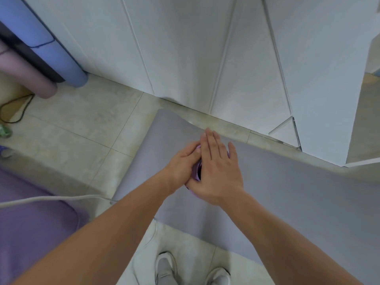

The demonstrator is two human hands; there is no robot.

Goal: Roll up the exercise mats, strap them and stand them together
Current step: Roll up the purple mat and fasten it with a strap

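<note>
My right hand [218, 171] lies flat, fingers straight, on the top end of the purple rolled mat [195, 174]. My left hand [181, 164] is against its side, fingertips hidden, so I cannot tell its grip. Under it is the flat grey mat [287, 192], far edge near the white cabinet [185, 48]. The blue roll [51, 48] and pink roll [26, 73] are far left, with open tile [82, 130] between.

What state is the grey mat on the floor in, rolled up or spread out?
Spread out: the grey mat lies flat and unrolled across the floor tiles.
</note>
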